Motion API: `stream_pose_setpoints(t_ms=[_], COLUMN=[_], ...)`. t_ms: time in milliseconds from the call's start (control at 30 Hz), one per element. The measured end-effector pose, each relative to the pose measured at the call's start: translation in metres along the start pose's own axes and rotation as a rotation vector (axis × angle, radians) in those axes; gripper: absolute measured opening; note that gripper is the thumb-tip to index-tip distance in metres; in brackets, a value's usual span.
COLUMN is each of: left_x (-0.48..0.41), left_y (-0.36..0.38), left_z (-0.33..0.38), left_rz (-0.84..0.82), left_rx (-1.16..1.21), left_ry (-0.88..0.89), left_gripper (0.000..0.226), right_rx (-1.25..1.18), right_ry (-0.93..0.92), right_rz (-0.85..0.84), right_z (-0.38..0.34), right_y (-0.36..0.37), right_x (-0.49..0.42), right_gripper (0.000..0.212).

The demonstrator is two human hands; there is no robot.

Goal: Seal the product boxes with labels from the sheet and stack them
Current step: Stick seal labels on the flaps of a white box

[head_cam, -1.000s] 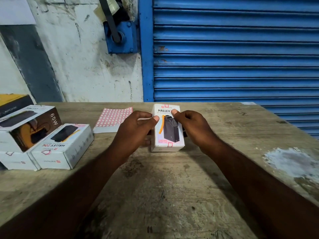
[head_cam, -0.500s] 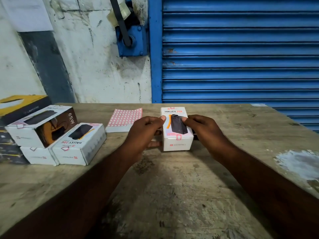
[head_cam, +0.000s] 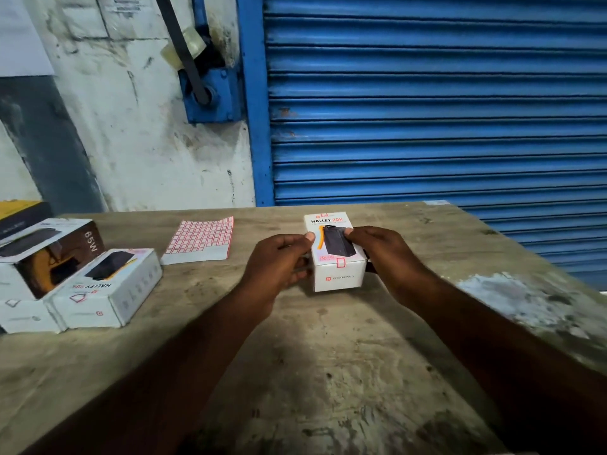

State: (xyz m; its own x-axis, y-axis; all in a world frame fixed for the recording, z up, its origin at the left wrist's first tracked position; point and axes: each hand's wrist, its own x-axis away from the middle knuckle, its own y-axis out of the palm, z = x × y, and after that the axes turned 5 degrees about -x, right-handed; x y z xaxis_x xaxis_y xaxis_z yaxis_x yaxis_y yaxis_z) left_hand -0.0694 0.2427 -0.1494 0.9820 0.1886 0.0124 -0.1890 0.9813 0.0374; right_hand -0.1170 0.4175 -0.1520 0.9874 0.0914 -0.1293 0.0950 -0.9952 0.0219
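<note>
Most of the space beyond both hands is a blue roller shutter (head_cam: 427, 110), with a stained white wall (head_cam: 138, 152) to the left of it. Under the hands spreads a worn wooden table (head_cam: 328, 372). Well to the left of the left hand (head_cam: 279, 261) is a cluster of closed boxes: a dark box marked 65W (head_cam: 49, 254) lies on a white box (head_cam: 26, 318), a white HALLEY box (head_cam: 108, 290) sits just beside them on the side nearer the hand, and a yellow-and-black box (head_cam: 23, 213) shows at the far edge behind them. All are closed, so their contents are hidden. Between that cluster and the left hand, a little farther out, the label sheet (head_cam: 200, 239) lies flat, carrying a grid of small red-bordered labels. The product box (head_cam: 338, 257), white and marked HALLEY 20K with a printed picture of a dark device on its top, sits closed between the two hands. Whether its base touches the table I cannot tell. The left hand grips its left side, thumb on the top face and fingers curled round the side. The right hand (head_cam: 384, 254) grips the right side the same way, its thumb on the top. One red-bordered label (head_cam: 341, 263) wraps the box's near top edge, and another label (head_cam: 324, 215) sits at the far edge.
</note>
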Motion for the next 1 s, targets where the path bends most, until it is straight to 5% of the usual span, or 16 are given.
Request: stream_pose_setpoints(t_ms=[400, 1000], left_x=[-0.008, -0.062], left_y=[0.117, 0.215], left_z=[-0.007, -0.04], left_rz=[-0.082, 0.037], left_rx=[-0.002, -0.061], left_ry=[0.021, -0.002], left_gripper=[0.012, 0.019], right_rx=[-0.012, 0.06], right_ry=[0.008, 0.136], right_rz=[0.209, 0.377], right_z=[0.002, 0.017], right_y=[-0.108, -0.179], right_x=[-0.013, -0.053], right_gripper=[0.024, 0.02])
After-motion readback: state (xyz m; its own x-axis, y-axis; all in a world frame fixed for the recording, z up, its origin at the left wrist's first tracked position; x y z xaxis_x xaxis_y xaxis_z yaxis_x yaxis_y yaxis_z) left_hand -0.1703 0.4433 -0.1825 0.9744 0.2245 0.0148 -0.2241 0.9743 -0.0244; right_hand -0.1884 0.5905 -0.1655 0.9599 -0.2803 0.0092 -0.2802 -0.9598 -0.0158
